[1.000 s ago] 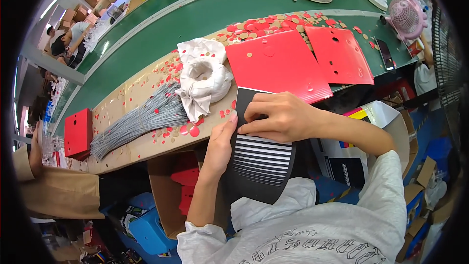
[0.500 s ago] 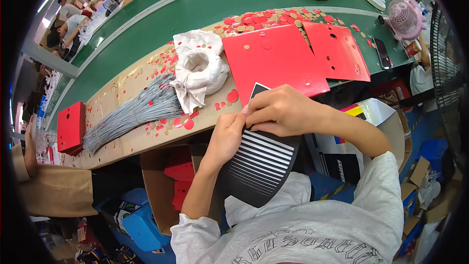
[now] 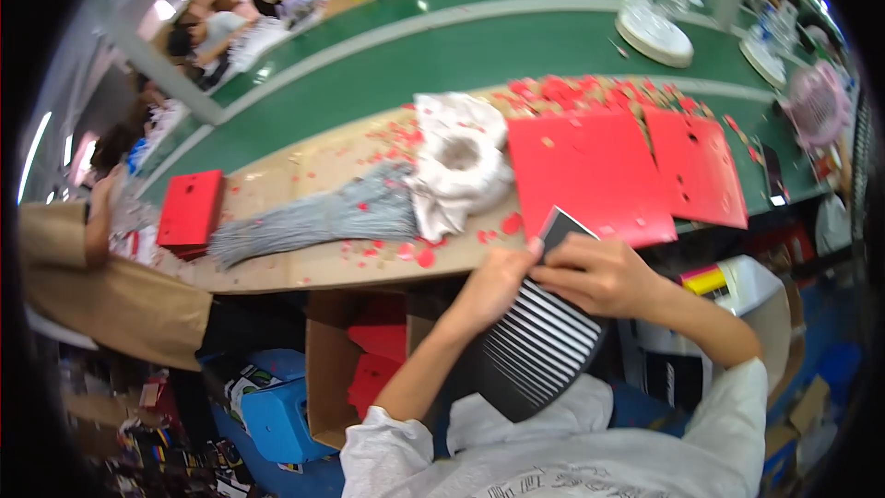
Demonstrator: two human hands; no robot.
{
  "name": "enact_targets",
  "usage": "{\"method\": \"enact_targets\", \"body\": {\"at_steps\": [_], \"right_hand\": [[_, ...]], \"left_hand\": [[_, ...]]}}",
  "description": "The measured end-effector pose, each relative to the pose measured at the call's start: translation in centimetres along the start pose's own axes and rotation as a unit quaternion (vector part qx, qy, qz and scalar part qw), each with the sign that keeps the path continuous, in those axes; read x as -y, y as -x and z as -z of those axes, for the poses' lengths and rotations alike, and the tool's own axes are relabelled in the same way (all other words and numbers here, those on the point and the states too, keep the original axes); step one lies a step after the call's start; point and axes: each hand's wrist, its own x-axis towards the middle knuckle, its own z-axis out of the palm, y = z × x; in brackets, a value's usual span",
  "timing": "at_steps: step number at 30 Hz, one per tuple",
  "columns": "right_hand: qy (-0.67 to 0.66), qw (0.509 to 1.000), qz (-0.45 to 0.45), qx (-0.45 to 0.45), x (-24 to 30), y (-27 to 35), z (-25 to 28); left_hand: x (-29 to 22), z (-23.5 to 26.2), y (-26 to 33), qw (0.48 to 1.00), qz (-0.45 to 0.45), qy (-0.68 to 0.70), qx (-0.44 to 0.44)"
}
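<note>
Two red sheets [image 3: 590,175] lie on the bench [image 3: 304,263], beside a white wad [image 3: 461,171] and grey wire bundle [image 3: 313,217]. Striped black card [image 3: 539,341] sits over the lap, propped at the bench edge. Left hand [image 3: 493,281] and right hand [image 3: 590,272] both pinch its top corner. Step looks like folding or fitting that corner; next needs firm, aligned pressure.
</note>
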Motion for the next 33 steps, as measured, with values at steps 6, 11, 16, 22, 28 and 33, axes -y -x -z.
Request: {"method": "enact_targets", "body": {"at_steps": [6, 11, 16, 22, 28, 33], "right_hand": [[-0.06, 0.996, -0.043, 0.046, -0.4, -0.4, 0.7], [-0.105, 0.99, -0.077, 0.049, -1.1, -0.7, 0.0], [-0.108, 0.983, -0.123, 0.085, -1.1, -1.0, 0.0], [-0.103, 0.982, -0.09, 0.133, -0.3, -0.9, 0.6], [-0.14, 0.984, -0.082, 0.074, -0.8, -0.7, 1.1], [-0.226, 0.947, -0.228, 0.0, -5.1, -3.2, 3.7]], "left_hand": [[0.5, -0.4, -0.2, 0.999, -0.017, -0.035, 0.018], [0.4, 0.2, -0.6, 0.995, -0.043, -0.094, 0.014], [-0.6, 0.0, -0.1, 0.993, -0.019, -0.115, 0.025], [0.1, -0.1, 0.3, 0.994, -0.017, -0.102, 0.044], [0.0, -0.2, -0.1, 0.983, -0.105, -0.151, 0.024], [-2.1, 0.1, 1.3, 0.975, -0.061, -0.211, 0.023]]}}
